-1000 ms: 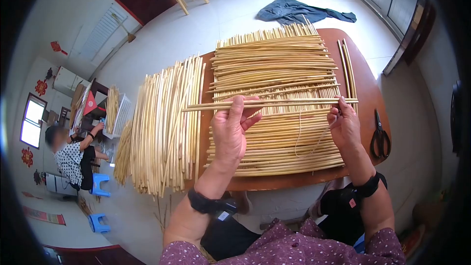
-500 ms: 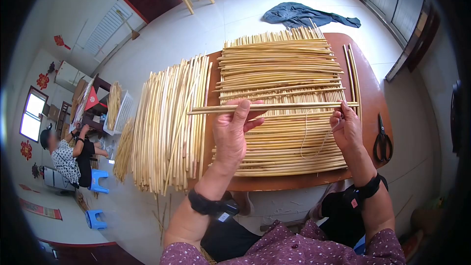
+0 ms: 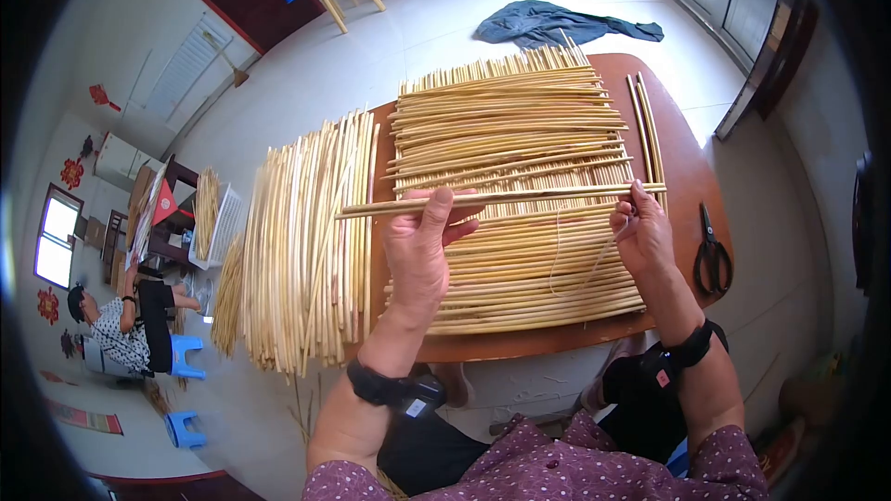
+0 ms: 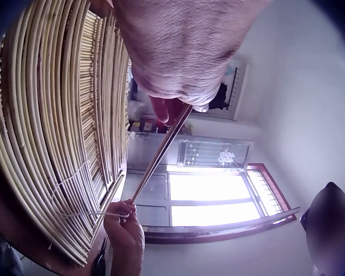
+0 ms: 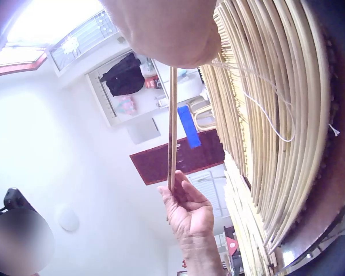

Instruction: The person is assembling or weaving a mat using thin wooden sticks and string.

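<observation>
Two thin straw-coloured stalks (image 3: 529,197), side by side, are held level above the table. My left hand (image 3: 418,255) grips them near their left end, with the thumb lying over them. At the other end my right hand (image 3: 645,239) pinches them between thumb and fingertips. A white string (image 3: 558,255) runs from the right hand and loops down over the work below. Under the hands lies a layered mat of stalks (image 3: 520,283), with crosswise stalks showing between its bands. In the left wrist view, the string (image 4: 86,214) stretches from the right hand to the mat.
A thick pile of loose stalks (image 3: 306,250) lies left of the mat. Black scissors (image 3: 713,255) and a few separate stalks (image 3: 647,130) rest on the brown table (image 3: 691,167) at right. Another person (image 3: 121,329) sits far left near blue stools (image 3: 187,357).
The two stalks, slightly spread between the hands a second ago, now lie closer together. Both hands keep their hold. The head view has shifted slightly, and the seated person's arms have moved.
</observation>
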